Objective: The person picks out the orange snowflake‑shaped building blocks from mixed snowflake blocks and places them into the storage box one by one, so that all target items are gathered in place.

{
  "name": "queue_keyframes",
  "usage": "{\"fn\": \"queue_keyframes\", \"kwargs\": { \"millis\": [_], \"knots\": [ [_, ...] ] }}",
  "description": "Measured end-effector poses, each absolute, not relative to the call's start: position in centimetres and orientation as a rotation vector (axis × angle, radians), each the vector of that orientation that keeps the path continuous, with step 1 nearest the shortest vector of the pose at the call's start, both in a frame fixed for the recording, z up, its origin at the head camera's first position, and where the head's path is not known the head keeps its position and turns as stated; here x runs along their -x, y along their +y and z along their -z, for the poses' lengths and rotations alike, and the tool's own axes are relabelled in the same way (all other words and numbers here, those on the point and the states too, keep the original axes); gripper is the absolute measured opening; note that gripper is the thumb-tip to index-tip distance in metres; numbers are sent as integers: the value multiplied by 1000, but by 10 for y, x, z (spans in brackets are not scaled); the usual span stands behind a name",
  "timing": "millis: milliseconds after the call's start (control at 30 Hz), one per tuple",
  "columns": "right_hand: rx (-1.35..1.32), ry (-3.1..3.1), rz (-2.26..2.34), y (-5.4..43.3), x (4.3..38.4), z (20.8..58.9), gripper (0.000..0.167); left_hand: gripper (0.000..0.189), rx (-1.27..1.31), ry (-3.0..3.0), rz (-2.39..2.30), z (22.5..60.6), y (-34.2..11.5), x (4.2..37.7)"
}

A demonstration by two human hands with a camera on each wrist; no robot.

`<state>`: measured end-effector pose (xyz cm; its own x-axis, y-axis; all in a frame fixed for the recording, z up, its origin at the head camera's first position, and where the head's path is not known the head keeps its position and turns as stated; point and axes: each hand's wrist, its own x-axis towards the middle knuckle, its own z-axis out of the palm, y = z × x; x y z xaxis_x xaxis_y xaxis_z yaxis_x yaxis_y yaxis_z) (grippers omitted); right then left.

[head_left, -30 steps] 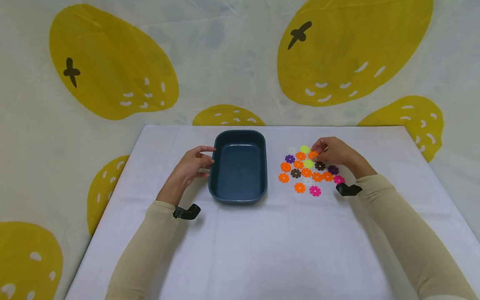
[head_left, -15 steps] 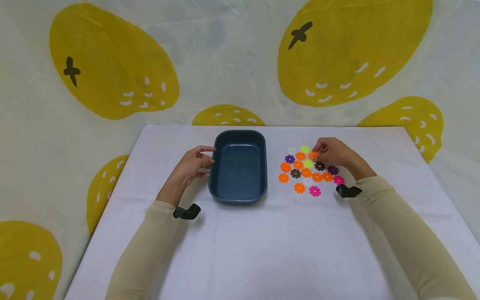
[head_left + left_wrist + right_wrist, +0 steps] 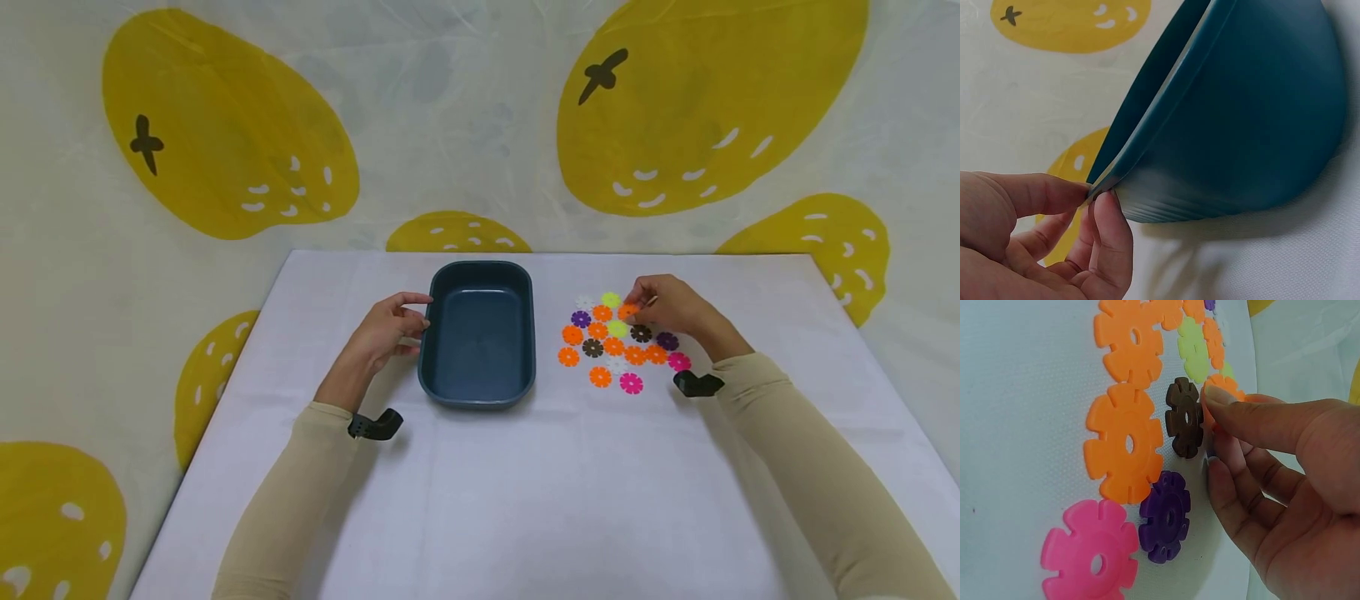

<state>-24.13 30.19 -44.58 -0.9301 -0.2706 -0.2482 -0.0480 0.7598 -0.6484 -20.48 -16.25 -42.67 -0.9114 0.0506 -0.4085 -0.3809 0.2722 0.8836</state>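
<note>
A dark blue-green plastic basin (image 3: 476, 337) with rounded corners stands upright on the white table. My left hand (image 3: 382, 333) is at its left side. In the left wrist view, thumb and fingers pinch the basin's rim (image 3: 1166, 103). To the basin's right lies a group of flat, notched flower-shaped discs in orange, yellow, brown, purple, pink and white. At the group's far right edge, my right hand (image 3: 667, 304) pinches an orange flower disc (image 3: 628, 311), mostly hidden by the thumb in the right wrist view. Close to those fingers lies a brown disc (image 3: 1177, 419).
A pink disc (image 3: 632, 383) lies at the near edge of the group, and a white one (image 3: 584, 302) at its far left. Behind the table (image 3: 480, 500) hangs a pale cloth with yellow fruit prints (image 3: 232, 125). Each wrist wears a black camera band (image 3: 377, 425).
</note>
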Motion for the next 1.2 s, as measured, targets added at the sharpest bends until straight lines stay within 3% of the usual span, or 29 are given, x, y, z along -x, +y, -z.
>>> {"fn": "queue_keyframes", "kwargs": {
  "millis": [1200],
  "knots": [
    [215, 2654, 927, 298, 237, 447, 32, 37, 306, 2188, -1672, 427, -163, 206]
  ]
}}
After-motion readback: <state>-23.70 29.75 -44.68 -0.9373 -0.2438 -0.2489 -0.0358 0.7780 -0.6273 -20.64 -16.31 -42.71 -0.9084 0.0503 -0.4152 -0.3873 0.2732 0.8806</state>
